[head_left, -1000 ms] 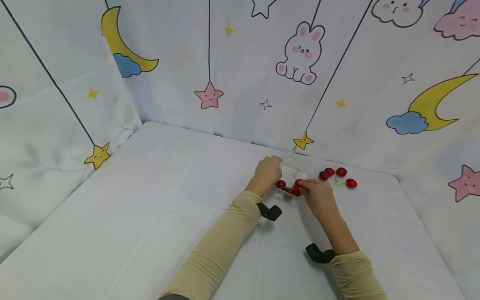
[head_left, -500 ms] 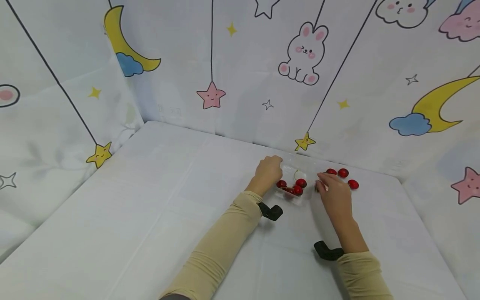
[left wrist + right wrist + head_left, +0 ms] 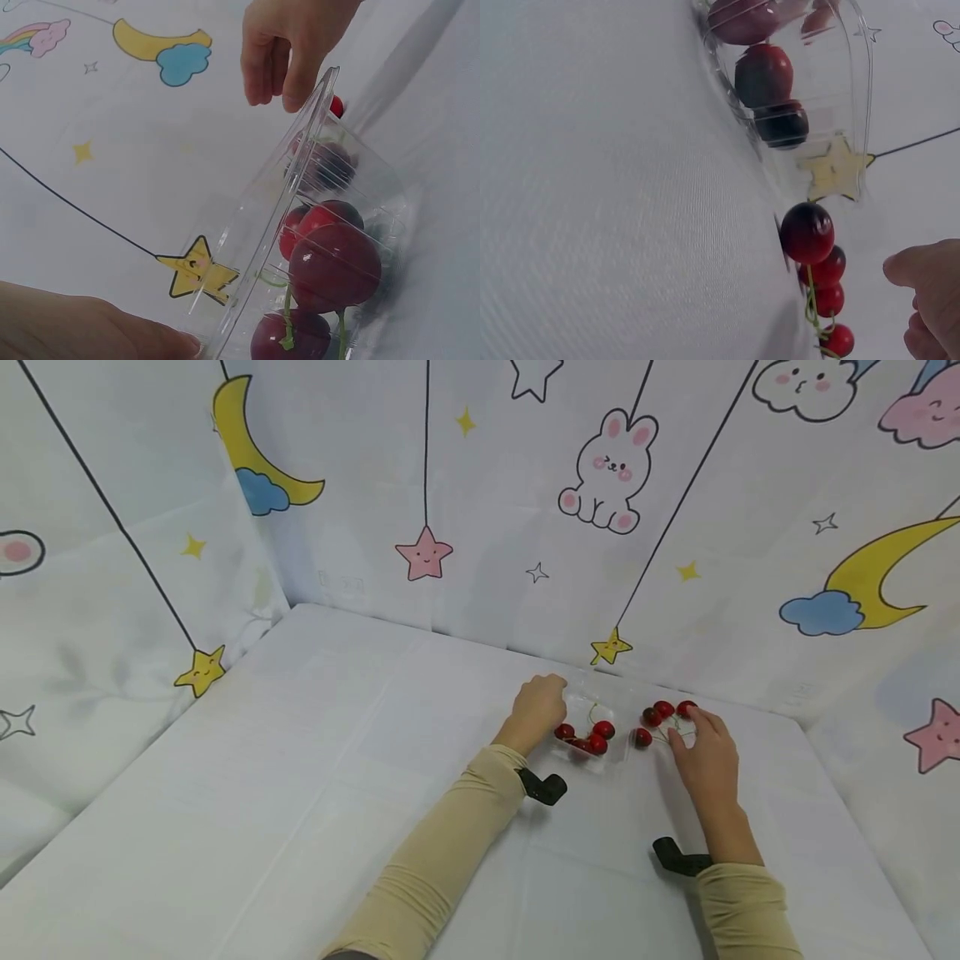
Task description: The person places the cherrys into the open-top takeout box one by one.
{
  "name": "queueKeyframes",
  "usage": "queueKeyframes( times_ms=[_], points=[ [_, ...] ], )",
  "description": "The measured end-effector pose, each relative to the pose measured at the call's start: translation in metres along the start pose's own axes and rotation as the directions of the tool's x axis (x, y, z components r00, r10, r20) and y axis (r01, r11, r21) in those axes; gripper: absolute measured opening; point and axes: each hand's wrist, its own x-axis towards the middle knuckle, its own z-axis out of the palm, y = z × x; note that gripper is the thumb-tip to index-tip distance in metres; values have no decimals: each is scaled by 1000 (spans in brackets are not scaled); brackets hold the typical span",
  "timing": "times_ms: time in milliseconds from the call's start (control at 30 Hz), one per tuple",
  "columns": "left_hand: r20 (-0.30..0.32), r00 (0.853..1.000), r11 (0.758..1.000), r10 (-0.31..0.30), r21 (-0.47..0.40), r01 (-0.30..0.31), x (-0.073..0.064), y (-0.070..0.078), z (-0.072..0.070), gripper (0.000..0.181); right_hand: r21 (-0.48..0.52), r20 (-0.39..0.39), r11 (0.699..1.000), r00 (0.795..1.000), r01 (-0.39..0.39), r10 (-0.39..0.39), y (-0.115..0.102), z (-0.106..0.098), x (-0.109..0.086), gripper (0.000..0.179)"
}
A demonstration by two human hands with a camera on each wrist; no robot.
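Observation:
A clear plastic box [image 3: 588,762] with several dark red cherries [image 3: 597,743] in its bottom stands near the back of the table. My left hand [image 3: 538,706] grips the box's left side; in the left wrist view its tip meets the clear rim. Right of the box, several loose cherries [image 3: 652,717] with green stems lie in a small group. Over that group is my right hand [image 3: 707,762], thumb and fingers apart, fingertips close by the farthest cherry [image 3: 686,708]. In the right wrist view, the right hand [image 3: 934,300] appears beside the loose cherries [image 3: 808,232].
A white-covered table [image 3: 315,735] runs up to a patterned cloth wall [image 3: 495,485] close behind the box. Black wrist mounts [image 3: 546,788] sit on both forearms and jut inward over the tabletop.
My right hand has withdrawn from the box, leaving a cherry in it, and moved right over the loose cherries. The left hand stays at the box.

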Motion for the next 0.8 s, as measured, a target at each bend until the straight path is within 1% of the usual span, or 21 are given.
queueKeyframes(
  times_ms=[100,200,433,533,633,800],
  points=[
    [6,1000,1000,-3,2,3,0,1,1,40,-14,52,999,998,-31,32,8,0,3,56],
    [10,1000,1000,-4,14,4,0,2,2,40,-24,80,998,995,-56,58,17,3,6,58],
    [7,1000,999,15,44,-15,2,1,7,39,-40,96,992,988,-118,121,33,11,12,56],
    [12,1000,999,9,45,-9,2,1,8,39,-49,107,990,985,-133,138,36,12,15,56],
    [16,1000,999,4,46,-5,2,1,9,39,-46,100,988,984,-145,149,37,13,18,55],
    [10,1000,999,0,52,-1,3,3,7,40,-58,110,985,980,-161,166,39,14,25,57]
  ],
)
